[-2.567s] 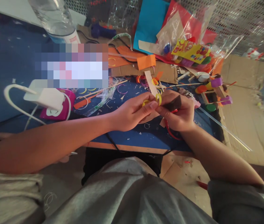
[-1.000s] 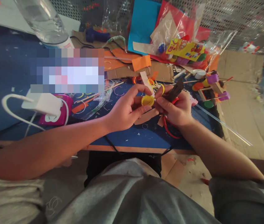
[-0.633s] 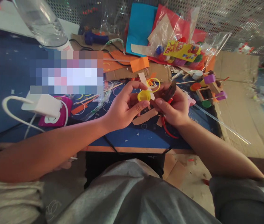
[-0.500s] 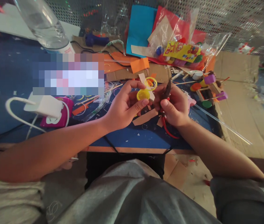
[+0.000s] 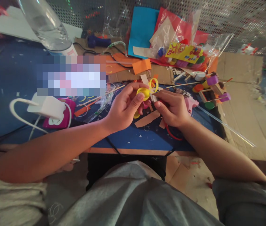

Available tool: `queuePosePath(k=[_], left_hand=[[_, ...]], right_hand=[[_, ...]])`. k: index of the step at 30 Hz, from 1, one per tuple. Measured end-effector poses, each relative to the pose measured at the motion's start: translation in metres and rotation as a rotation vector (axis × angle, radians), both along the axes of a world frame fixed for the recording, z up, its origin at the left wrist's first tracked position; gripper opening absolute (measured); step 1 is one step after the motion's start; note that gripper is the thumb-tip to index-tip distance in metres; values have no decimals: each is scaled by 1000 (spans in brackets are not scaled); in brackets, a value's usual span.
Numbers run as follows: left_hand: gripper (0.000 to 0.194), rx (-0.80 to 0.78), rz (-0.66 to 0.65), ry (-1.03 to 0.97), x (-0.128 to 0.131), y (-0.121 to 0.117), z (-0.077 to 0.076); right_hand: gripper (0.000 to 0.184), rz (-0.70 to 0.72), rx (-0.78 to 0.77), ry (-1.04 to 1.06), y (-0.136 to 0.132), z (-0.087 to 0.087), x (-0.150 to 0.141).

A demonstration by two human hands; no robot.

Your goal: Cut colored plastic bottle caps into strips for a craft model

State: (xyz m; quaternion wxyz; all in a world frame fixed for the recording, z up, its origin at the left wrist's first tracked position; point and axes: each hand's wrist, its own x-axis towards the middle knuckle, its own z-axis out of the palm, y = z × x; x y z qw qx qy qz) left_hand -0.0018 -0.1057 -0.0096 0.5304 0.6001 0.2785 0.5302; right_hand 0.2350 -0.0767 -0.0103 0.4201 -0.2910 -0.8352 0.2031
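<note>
My left hand [image 5: 124, 108] pinches a yellow bottle cap [image 5: 143, 93] between thumb and fingers, just above the blue board [image 5: 133, 138]. My right hand [image 5: 173, 108] is closed around a tool with red handles [image 5: 170, 133], most likely small pliers or cutters, its tip hidden against the cap. A thin yellow plastic ring [image 5: 153, 84] shows just behind the cap. The two hands touch at the fingertips.
A clear water bottle [image 5: 45, 26] stands at the back left. A white charger on a pink holder [image 5: 50, 108] lies left. Coloured paper, a bag of caps [image 5: 184, 53], a cap-wheeled stick model [image 5: 211, 91] and a clear straw [image 5: 226, 127] lie behind and right. Cardboard scraps litter the board.
The dark tool tip that stuck up from my right hand has swung down against the cap. My left hand has turned the cap slightly and both hands sit a little lower.
</note>
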Motion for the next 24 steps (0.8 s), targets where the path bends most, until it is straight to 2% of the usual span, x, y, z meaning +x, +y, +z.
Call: queuePosePath(k=[4, 8, 14, 16, 20, 24], left_hand=[[60, 45, -37, 40, -1, -3, -1], [58, 105, -74, 140, -3, -7, -11], [56, 268, -17, 219, -5, -5, -17], [54, 273, -7, 227, -4, -4, -16], [64, 223, -29, 242, -2, -4, -13], [66, 223, -13, 238, -3, -3, -10]], right_hand=[[46, 6, -6, -41, -1, 3, -1], [46, 20, 40, -56, 0, 1, -1], [60, 29, 60, -95, -1, -2, -1], [61, 40, 58, -102, -2, -2, -1], [56, 57, 60, -112, -3, -2, -1], [51, 71, 89, -101, -4, -3, -1]])
